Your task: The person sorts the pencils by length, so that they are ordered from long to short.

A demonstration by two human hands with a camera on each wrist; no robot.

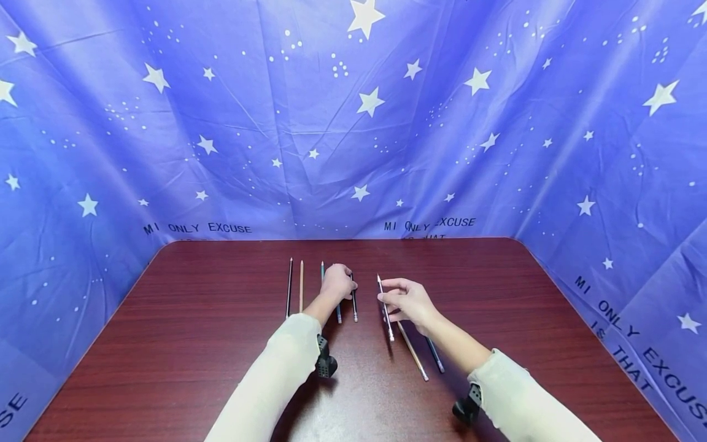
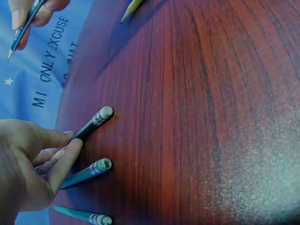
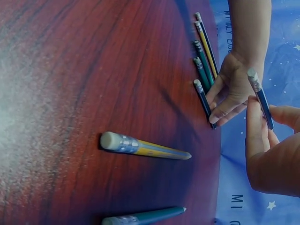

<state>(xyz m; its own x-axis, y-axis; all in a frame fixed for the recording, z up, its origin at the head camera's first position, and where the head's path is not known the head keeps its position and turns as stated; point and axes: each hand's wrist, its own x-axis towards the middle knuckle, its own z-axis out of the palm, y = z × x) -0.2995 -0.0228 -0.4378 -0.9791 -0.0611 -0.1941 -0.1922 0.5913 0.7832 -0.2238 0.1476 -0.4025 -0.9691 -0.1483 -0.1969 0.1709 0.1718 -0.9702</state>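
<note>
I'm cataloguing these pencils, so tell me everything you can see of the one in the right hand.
The pencil has a dark, wooden-looking shaft, glossy pale in the head view, with a sharpened tip, silvery ferrule and whitish eraser. The right hand pinches it between thumb and fingers, clear of the tabletop, its tip toward the far edge. Its pale lettering is unreadable.

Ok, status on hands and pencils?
Left hand pinching dark pencil at row's end. Right hand holding raised pencil. Yellow pencil lying near right hand; no obstruction visible.
</note>
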